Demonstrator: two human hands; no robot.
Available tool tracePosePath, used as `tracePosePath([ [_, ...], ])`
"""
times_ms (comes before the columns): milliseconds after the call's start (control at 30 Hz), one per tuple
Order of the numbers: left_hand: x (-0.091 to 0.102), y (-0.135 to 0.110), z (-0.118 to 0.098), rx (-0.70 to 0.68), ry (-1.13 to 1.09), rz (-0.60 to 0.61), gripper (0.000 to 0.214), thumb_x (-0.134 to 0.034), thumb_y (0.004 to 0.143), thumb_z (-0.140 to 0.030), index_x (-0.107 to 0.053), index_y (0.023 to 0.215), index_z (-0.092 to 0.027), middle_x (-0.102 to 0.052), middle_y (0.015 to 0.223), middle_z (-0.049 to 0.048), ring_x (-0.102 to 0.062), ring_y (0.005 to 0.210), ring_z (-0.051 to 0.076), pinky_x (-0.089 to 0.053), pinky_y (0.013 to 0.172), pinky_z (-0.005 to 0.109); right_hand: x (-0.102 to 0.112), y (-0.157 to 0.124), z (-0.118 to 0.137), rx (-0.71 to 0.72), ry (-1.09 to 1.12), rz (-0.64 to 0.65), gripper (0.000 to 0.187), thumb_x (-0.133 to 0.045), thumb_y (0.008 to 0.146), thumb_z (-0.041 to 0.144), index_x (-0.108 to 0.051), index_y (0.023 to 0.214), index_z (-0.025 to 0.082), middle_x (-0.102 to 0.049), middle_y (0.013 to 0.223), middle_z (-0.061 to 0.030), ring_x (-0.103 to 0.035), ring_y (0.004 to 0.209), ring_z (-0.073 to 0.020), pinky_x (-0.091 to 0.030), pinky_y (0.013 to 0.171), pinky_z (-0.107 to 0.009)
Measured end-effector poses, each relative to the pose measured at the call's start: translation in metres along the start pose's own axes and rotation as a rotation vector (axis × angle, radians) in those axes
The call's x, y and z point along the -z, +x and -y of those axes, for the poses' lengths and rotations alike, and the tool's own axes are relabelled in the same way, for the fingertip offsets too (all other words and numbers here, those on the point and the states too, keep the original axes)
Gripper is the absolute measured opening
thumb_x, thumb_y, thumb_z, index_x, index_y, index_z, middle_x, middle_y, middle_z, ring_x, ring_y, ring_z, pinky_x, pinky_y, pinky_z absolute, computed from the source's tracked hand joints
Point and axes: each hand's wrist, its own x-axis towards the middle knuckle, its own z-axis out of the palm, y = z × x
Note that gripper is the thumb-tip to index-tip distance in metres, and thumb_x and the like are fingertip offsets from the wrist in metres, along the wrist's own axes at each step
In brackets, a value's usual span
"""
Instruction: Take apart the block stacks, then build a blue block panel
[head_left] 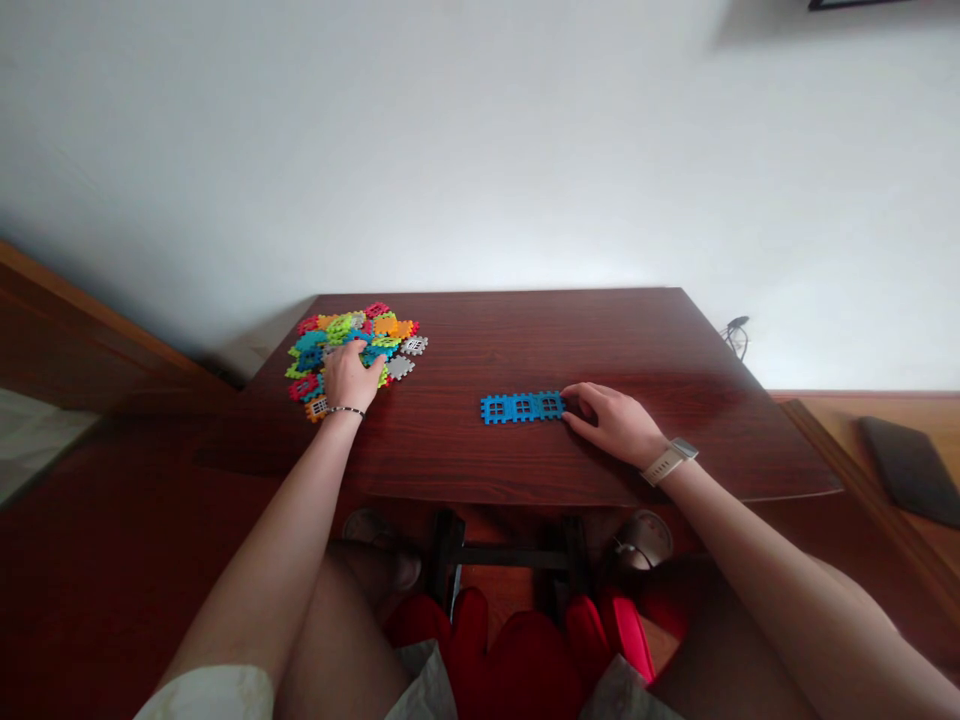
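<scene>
A pile of colourful interlocking plastic tiles [390,330] lies at the far left of the dark wooden table [525,340]. My left hand [349,375] rests on this pile, fingers curled over a blue tile; whether it grips one is hard to tell. A flat strip of three joined blue window tiles [523,406] lies near the table's middle. My right hand [611,420], with a watch on the wrist, lies beside the strip's right end, fingertips touching it, fingers loosely bent.
A white wall stands behind the table. A dark flat object [911,465] lies on a lower wooden surface at the right. Below the table's front edge are my knees, a black frame [510,555] and red slippers [525,650].
</scene>
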Motion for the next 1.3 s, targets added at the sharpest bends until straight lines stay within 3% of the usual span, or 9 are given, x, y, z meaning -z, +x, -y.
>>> tracePosePath([
  [233, 0.007, 0.006, 0.007, 0.04, -0.025, -0.026, 0.034, -0.061, 0.096, -0.043, -0.072, 0.117, -0.018, -0.073, 0.128, 0.0177, -0.062, 0.126, 0.036, -0.044, 0.119, 0.053, 0.001, 0.0, 0.001, -0.002, 0.003, -0.002, 0.028, -0.062, 0.102, 0.04, -0.067, 0.124, 0.024, -0.069, 0.089, -0.0037, -0.066, 0.079, -0.023, -0.047, 0.071, -0.033],
  [400, 0.02, 0.008, 0.039, 0.223, 0.011, -0.116, 0.04, -0.068, 0.093, -0.046, -0.072, 0.121, -0.018, -0.061, 0.145, 0.0259, -0.049, 0.142, 0.049, -0.04, 0.116, 0.072, 0.0, -0.001, 0.0, 0.001, -0.004, -0.002, 0.029, -0.062, 0.102, 0.04, -0.067, 0.125, 0.024, -0.069, 0.09, -0.004, -0.066, 0.079, -0.0229, -0.046, 0.071, -0.034],
  [500, 0.025, 0.007, 0.058, 0.33, 0.058, -0.06, 0.044, -0.066, 0.094, -0.05, -0.071, 0.127, -0.02, -0.057, 0.152, 0.0269, -0.044, 0.147, 0.052, -0.037, 0.116, 0.076, 0.0, -0.001, 0.0, -0.004, -0.006, 0.001, 0.029, -0.062, 0.102, 0.04, -0.067, 0.125, 0.024, -0.069, 0.09, -0.0039, -0.066, 0.08, -0.0231, -0.046, 0.07, -0.034],
  [700, 0.029, 0.002, 0.071, 0.293, 0.103, 0.031, 0.044, -0.063, 0.097, -0.047, -0.074, 0.131, -0.021, -0.068, 0.14, 0.0243, -0.058, 0.135, 0.05, -0.044, 0.11, 0.072, -0.001, 0.0, 0.001, -0.012, -0.013, 0.007, 0.029, -0.062, 0.102, 0.041, -0.067, 0.125, 0.024, -0.068, 0.089, -0.0036, -0.066, 0.079, -0.0229, -0.045, 0.069, -0.034],
  [1033, 0.041, -0.005, 0.061, 0.248, 0.18, 0.045, 0.04, -0.063, 0.099, -0.034, -0.075, 0.134, -0.019, -0.073, 0.135, 0.0194, -0.067, 0.125, 0.04, -0.054, 0.107, 0.052, -0.004, 0.001, -0.001, -0.026, -0.025, -0.008, 0.032, -0.063, 0.102, 0.044, -0.068, 0.125, 0.023, -0.069, 0.087, -0.003, -0.066, 0.076, -0.0218, -0.045, 0.067, -0.033],
  [1300, 0.039, -0.003, 0.06, 0.171, 0.112, 0.01, 0.048, -0.065, 0.101, -0.038, -0.069, 0.144, -0.017, -0.069, 0.146, 0.0191, -0.064, 0.134, 0.039, -0.051, 0.115, 0.053, -0.003, 0.001, -0.001, -0.026, -0.024, -0.012, 0.032, -0.062, 0.102, 0.044, -0.069, 0.125, 0.022, -0.069, 0.086, -0.0032, -0.065, 0.075, -0.0217, -0.044, 0.067, -0.032],
])
